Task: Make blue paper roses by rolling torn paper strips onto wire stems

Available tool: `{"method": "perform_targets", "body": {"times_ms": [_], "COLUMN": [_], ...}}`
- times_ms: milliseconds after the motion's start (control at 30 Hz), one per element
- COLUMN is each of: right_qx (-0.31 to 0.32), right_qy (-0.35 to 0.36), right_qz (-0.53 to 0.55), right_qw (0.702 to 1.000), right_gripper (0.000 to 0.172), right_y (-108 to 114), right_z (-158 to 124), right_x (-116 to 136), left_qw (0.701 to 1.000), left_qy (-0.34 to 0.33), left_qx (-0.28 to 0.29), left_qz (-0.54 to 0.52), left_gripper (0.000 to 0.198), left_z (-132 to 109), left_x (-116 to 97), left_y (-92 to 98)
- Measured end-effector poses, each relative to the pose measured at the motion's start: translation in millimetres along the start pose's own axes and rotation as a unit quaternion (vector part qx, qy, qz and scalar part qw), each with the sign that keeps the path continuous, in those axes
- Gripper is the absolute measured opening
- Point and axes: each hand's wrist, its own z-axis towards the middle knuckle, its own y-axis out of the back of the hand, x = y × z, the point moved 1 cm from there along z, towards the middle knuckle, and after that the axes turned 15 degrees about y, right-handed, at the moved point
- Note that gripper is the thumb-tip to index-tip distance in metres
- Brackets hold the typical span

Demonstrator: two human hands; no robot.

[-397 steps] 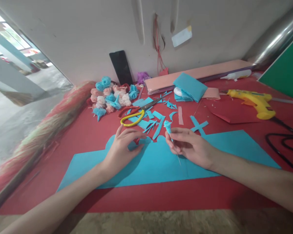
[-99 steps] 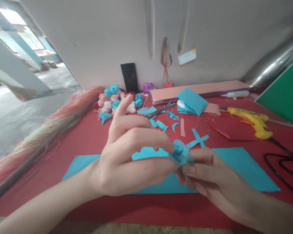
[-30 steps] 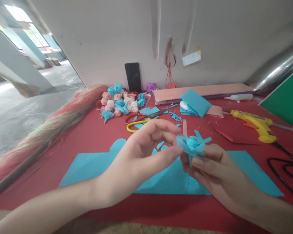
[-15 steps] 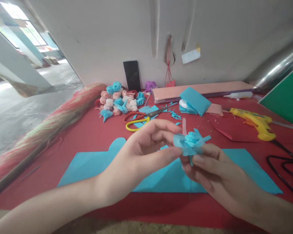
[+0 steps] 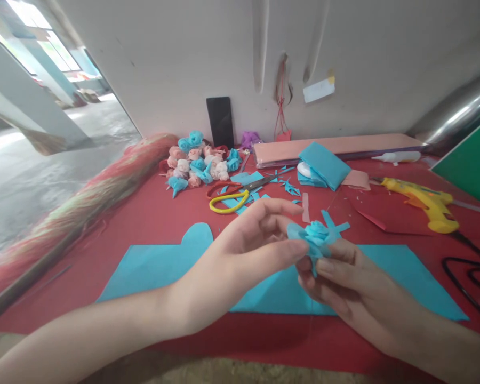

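A small blue paper flower (image 5: 317, 232) with layered petals and loose strips is held up in front of me. My right hand (image 5: 352, 288) pinches its base between thumb and fingers. From the left, my left hand (image 5: 252, 250) grips a petal at the flower's edge, its thumb pressed on the paper. Below both hands a long blue sheet of paper (image 5: 156, 272) lies on the red table (image 5: 176, 346); a rounded blue petal piece (image 5: 199, 237) rests along its back edge.
Scissors (image 5: 230, 205) lie among blue scraps beyond my left hand. Several finished paper flowers (image 5: 198, 166) are heaped at the back near a black phone (image 5: 220, 121). A yellow glue gun (image 5: 424, 202) with a black cord sits right; folded blue paper (image 5: 324, 165) lies behind.
My left thumb has pressed further in, and the flower's left petal now sits closer around its centre. The whole view has shifted slightly.
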Motion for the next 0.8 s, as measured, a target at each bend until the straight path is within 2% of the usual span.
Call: {"method": "perform_targets", "body": {"times_ms": [200,367,667,800], "right_qx": [0.012,-0.013,-0.001,0.008], "right_qy": [0.001,0.008,0.013,0.012], "right_qz": [-0.003,-0.021,-0.017,-0.021], "right_qw": [1.000,1.000,1.000,1.000], "right_gripper": [0.008,0.007,0.004,0.006], "right_y": [-1.8,-2.6,-2.4,-3.1], "right_z": [0.9,1.4,0.5,1.5], "right_x": [-3.9,-4.8,-7.8,-6.6], "left_qw": [0.999,0.996,0.997,0.998], "left_qy": [0.013,0.021,0.021,0.016], "left_qx": [-0.018,-0.032,-0.040,-0.024], "left_qz": [0.031,0.077,0.067,0.054], "left_gripper": [0.019,0.022,0.017,0.017], "left_z": [-3.1,-3.3,1.6,0.5], "left_x": [2.4,4.8,9.5,8.9], "left_y": [-0.3,2.1,0.7,-0.4]}}
